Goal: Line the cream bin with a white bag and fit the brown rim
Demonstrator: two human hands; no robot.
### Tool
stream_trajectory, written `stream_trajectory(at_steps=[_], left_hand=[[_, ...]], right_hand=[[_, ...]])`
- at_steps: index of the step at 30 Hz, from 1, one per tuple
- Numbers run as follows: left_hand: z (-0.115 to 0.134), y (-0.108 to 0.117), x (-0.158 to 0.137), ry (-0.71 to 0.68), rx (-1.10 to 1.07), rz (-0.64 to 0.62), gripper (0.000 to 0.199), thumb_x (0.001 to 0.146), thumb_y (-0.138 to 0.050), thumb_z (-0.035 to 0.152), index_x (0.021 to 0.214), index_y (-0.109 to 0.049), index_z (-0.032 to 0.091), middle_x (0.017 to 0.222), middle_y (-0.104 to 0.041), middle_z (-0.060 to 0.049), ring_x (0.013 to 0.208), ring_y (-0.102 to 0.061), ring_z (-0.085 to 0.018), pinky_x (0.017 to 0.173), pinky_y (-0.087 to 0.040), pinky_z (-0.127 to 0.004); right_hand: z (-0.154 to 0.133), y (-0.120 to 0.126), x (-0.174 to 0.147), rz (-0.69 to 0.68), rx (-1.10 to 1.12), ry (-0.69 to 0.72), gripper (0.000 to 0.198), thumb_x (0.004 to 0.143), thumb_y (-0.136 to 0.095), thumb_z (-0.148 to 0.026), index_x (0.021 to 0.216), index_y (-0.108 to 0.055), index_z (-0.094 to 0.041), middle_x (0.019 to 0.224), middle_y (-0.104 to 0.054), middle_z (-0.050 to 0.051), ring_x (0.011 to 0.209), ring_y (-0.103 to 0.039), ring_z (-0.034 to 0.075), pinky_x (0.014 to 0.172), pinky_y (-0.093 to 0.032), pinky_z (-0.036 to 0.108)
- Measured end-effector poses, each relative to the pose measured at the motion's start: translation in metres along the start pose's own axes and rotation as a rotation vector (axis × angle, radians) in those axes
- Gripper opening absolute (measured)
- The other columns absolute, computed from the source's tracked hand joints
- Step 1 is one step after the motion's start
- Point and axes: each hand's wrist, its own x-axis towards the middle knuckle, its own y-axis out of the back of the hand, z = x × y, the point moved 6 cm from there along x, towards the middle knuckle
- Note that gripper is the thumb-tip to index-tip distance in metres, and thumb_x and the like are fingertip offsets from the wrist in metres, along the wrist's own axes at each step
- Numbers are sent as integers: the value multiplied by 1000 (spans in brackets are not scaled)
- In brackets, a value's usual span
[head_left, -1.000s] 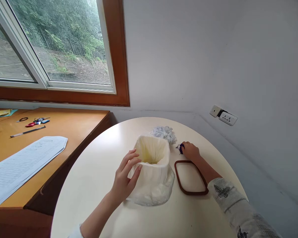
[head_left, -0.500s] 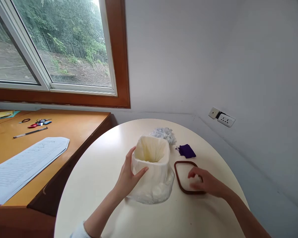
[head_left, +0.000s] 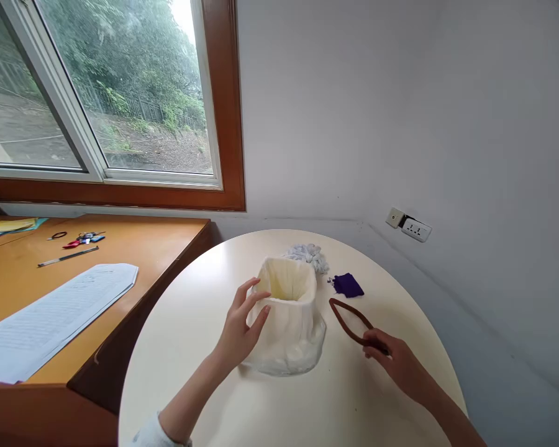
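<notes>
A small bin [head_left: 279, 329] lined with a white plastic bag stands upright on the round table, its bag folded over the rim and spread loosely around the base. At its left side my left hand [head_left: 242, 326] is open, fingers apart, fingertips at the rim; whether they touch it I cannot tell. My right hand [head_left: 389, 354] pinches the near side of a brown bin ring [head_left: 347, 326], which is tilted up off the tabletop. Behind the bin lies a crumpled pale plastic bag [head_left: 310, 256]. A folded dark purple cloth [head_left: 348, 285] rests beyond the ring.
The round cream table [head_left: 190, 335] stands by the wall. To the left, a wooden desk [head_left: 168, 233] carries papers [head_left: 69, 316], a pen [head_left: 68, 256], keys [head_left: 86, 239] and a dark loop [head_left: 57, 235]. A socket [head_left: 417, 230] sits on the right wall.
My right hand has closed on the brown ring and lifted its near side, so it tilts. My left hand's fingers have loosened and spread at the bin's rim. The view has shifted slightly.
</notes>
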Motion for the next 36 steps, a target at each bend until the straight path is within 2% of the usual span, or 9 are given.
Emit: stream_trajectory(at_steps=[6, 10, 16, 20, 23, 28, 31, 34, 36], left_hand=[[0, 3, 6, 85, -90, -58, 16, 88, -40, 25, 91, -55, 22, 127, -43, -6, 121, -39, -20, 97, -36, -35], [-3, 2, 12, 109, -196, -55, 18, 88, -41, 28, 81, -55, 20, 123, -47, -8, 117, -42, -21, 92, -39, -34], [-10, -3, 20, 182, -388, -31, 24, 87, -43, 33, 71, -50, 17, 120, -53, -10, 102, -53, -21, 81, -43, -32], [-7, 3, 29, 213, -525, 63, 21, 86, -45, 34, 102, -51, 20, 117, -55, -9, 111, -50, -20, 92, -40, -35], [-4, 7, 37, 221, -566, 66, 33, 85, -48, 35, 115, -46, 22, 120, -55, -8, 115, -48, -20, 97, -38, -37], [-5, 1, 40, 224, -534, -68, 30, 82, -51, 36, 106, -57, 20, 117, -57, -9, 109, -52, -22, 91, -43, -36], [-6, -3, 36, 221, -554, -95, 27, 82, -51, 35, 104, -58, 19, 119, -55, -9, 111, -51, -23, 91, -44, -36], [-6, -4, 33, 213, -544, -85, 26, 83, -50, 34, 104, -58, 19, 119, -56, -9, 114, -48, -23, 96, -40, -37], [-7, -5, 33, 231, -539, -86, 30, 84, -49, 34, 109, -56, 20, 118, -57, -9, 112, -50, -22, 94, -42, -38]], right_hand=[[-30, 18, 9, 243, 87, 89, 23, 78, -54, -43, 85, -57, -21, 80, -63, 3, 75, -59, 18, 67, -47, 28], [-64, 25, 16, 371, 45, 243, 22, 78, -56, -41, 88, -58, -22, 89, -65, 5, 80, -60, 19, 71, -49, 31], [-128, 11, 23, 319, -153, 620, 11, 83, -53, -31, 89, -60, -24, 89, -66, 3, 85, -60, 19, 83, -44, 37], [-153, -6, 25, 216, -284, 743, 11, 85, -50, -25, 86, -60, -24, 85, -68, 1, 83, -61, 18, 90, -36, 40], [-159, -14, 28, 124, -335, 759, 12, 85, -50, -24, 85, -62, -26, 84, -68, 0, 92, -59, 19, 96, -30, 43], [-152, -17, 32, 9, -302, 683, 16, 86, -47, -25, 87, -62, -28, 104, -61, 2, 107, -52, 20, 103, -22, 48], [-143, -14, 35, 26, -206, 597, 13, 82, -53, -27, 90, -63, -28, 126, -48, 4, 121, -40, 23, 103, -28, 46], [-133, -14, 37, 71, -121, 561, 23, 76, -61, -31, 99, -62, -27, 139, -33, 5, 131, -25, 26, 102, -31, 44], [-128, -16, 39, 91, -91, 543, 28, 76, -61, -34, 103, -61, -28, 142, -28, 5, 132, -21, 27, 103, -30, 46]])
